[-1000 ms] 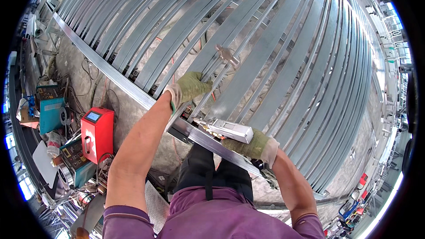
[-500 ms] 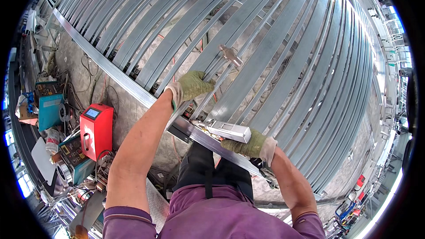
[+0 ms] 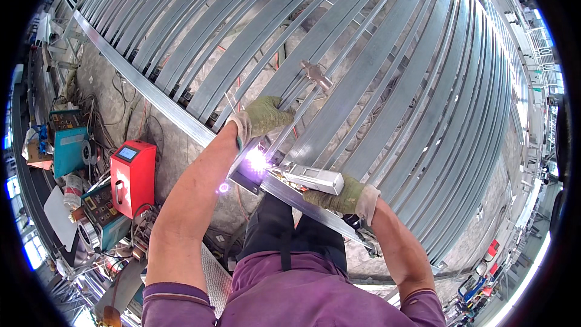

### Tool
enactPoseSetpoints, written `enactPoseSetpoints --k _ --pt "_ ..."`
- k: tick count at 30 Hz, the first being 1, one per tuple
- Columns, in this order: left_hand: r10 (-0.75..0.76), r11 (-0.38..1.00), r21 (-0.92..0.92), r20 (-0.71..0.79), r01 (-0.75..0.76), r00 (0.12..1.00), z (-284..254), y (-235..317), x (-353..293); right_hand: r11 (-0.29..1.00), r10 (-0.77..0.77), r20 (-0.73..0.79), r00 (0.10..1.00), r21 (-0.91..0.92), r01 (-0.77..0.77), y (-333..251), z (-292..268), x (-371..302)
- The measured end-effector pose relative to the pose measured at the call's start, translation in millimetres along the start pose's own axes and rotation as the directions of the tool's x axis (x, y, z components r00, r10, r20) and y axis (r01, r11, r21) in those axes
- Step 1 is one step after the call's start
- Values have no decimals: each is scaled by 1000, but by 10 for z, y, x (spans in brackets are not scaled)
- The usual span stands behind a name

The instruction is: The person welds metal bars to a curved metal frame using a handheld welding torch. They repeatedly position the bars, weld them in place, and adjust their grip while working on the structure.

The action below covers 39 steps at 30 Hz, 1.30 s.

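Note:
My left hand (image 3: 266, 116), in a green work glove, is closed at the narrow bars (image 3: 223, 106) near the frame's near rail. A hammer (image 3: 316, 77) juts beyond its fingers, the head over the bars; the grip itself is mostly hidden. In my right hand (image 3: 342, 197), also gloved, is a welding gun (image 3: 315, 179) with a pale boxy body, pointing left along the near rail (image 3: 289, 195). At its tip a bright white-violet welding glow (image 3: 256, 159) covers the joint between bar and rail, just below my left wrist.
Long galvanized bars (image 3: 357, 121) span the frame, with gaps onto the concrete floor. Left of my arm stands a red machine (image 3: 132, 179) with a small screen, beside teal machines (image 3: 68, 151) and loose cables (image 3: 97, 122). Coloured tools (image 3: 473, 290) lie at the lower right.
A bright welding glow has appeared at the gun's tip, with a small violet ring of light beside it. Both hands and the hammer have stayed nearly in place.

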State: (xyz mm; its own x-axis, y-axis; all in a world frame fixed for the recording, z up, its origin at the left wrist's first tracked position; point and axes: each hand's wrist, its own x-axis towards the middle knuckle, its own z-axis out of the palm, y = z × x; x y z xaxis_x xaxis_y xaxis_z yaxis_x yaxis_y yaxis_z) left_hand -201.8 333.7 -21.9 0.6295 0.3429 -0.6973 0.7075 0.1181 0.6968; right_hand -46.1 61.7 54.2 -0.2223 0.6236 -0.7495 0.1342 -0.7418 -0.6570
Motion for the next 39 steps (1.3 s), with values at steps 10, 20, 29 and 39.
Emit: enactPoseSetpoints --k 10,20,29,39 --pt "14 1000 -24 13 -13 1000 -14 -8 -11 998 -57 -10 998 -21 57 196 4 32" --pt "23 1000 -15 -7 -23 1000 -10 -65 29 999 -32 -27 999 9 32 172 7 2" --pt "16 1000 -22 -15 -16 1000 -2 -52 25 999 -1 -50 999 -53 -1 106 -10 -65" --pt "26 998 -52 -19 -26 1000 -23 -104 34 996 17 -57 998 -82 -22 132 0 -72"
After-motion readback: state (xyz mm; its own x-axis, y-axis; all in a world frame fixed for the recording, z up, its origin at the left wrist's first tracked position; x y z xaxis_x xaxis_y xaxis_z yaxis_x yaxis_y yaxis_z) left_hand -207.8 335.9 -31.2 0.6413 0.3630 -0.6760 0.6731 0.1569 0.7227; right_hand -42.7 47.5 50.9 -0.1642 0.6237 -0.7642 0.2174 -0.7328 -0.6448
